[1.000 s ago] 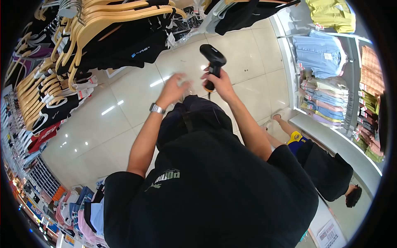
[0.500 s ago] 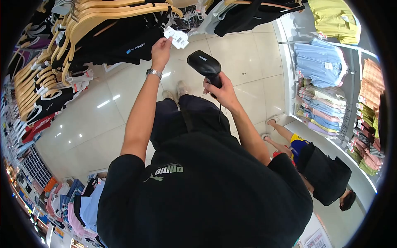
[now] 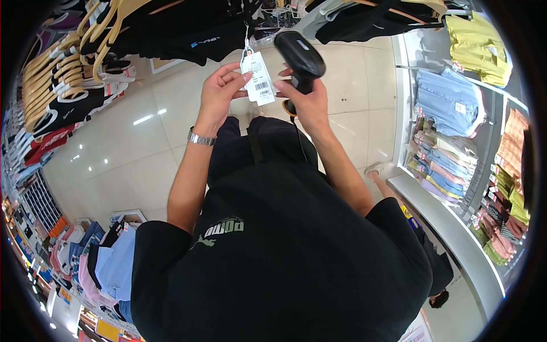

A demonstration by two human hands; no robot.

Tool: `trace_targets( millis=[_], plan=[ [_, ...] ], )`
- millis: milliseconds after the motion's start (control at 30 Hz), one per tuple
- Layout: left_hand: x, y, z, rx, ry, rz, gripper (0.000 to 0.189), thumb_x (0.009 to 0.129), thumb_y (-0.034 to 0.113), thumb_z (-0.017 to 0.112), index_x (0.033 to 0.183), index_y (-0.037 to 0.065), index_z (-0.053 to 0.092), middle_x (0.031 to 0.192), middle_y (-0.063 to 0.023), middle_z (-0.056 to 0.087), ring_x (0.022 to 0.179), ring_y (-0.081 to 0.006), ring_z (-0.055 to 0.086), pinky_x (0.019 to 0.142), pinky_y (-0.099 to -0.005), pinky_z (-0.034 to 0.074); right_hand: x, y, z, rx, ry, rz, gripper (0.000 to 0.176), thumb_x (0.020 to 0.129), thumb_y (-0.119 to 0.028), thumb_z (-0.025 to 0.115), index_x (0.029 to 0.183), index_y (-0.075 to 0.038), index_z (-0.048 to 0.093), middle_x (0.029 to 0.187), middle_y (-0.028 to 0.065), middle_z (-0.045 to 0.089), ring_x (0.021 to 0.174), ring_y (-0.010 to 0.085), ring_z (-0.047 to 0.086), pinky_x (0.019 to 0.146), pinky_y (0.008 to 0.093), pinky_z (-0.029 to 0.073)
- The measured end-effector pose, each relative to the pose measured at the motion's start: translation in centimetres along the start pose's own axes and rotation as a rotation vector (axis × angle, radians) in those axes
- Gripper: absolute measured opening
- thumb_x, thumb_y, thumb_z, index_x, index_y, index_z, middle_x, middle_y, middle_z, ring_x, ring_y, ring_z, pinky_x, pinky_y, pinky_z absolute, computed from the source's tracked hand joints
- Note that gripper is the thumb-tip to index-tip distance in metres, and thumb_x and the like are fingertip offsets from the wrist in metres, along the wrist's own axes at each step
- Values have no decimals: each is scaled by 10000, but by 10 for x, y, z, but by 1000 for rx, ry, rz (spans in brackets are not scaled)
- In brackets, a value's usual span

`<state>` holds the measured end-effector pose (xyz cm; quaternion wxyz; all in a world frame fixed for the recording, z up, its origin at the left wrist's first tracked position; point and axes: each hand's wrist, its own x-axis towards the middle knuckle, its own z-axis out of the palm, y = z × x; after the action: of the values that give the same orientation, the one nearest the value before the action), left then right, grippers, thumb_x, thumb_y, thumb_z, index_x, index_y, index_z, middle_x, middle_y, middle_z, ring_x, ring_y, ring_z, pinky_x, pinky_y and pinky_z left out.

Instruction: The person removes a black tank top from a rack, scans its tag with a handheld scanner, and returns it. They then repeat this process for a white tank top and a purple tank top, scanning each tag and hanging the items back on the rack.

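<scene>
Left hand: the left hand (image 3: 219, 94) pinches the left edge of a white tag (image 3: 261, 78) between thumb and fingers; a metal watch (image 3: 201, 137) circles the wrist.
Right hand: the right hand (image 3: 309, 107) has its fingers wrapped around the grip of a black scanner (image 3: 303, 57).
Tag: it hangs by a string below a black shirt (image 3: 202, 35), between the two hands and just beside the scanner, its printed barcode facing up.
Hanger rack: wooden hangers (image 3: 57, 77) at the left carry dark, red and white garments.
Wall display: a grey panel (image 3: 494, 122) at the right is lined with a yellow shirt (image 3: 478, 48), a blue shirt (image 3: 447, 100) and a row of pastel garments (image 3: 441, 159).
Lower left: blue, pink and black clothing (image 3: 117, 268) sits close together.
Against half a second ago: the tag has come away from the rack toward the body, the hands have drawn together, and less of the other person (image 3: 439, 268) shows past the right sleeve.
</scene>
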<state>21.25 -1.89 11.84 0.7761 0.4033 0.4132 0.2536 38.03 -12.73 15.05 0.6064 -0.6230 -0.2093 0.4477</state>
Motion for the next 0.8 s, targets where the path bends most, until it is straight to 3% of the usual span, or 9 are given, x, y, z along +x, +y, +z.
trace_targets(
  millis=[267, 800],
  plan=[
    [-22, 13, -9, -76, 100, 34, 249, 935, 128, 688, 1126, -21, 630, 943, -56, 687, 825, -94, 685, 649, -224, 584, -3, -2, 27, 126, -143, 151, 456, 811, 29, 768, 1215, 27, 557, 909, 70, 665, 828, 147, 669, 773, 297, 568],
    [-31, 22, -6, -52, 30, 78, 223, 952, 148, 671, 1094, -6, 592, 975, -87, 717, 800, -99, 695, 613, -223, 575, -2, -7, 28, 5, -156, 74, 405, 833, 20, 745, 1202, 29, 580, 899, 125, 719, 842, 171, 706, 774, 302, 569]
  ],
)
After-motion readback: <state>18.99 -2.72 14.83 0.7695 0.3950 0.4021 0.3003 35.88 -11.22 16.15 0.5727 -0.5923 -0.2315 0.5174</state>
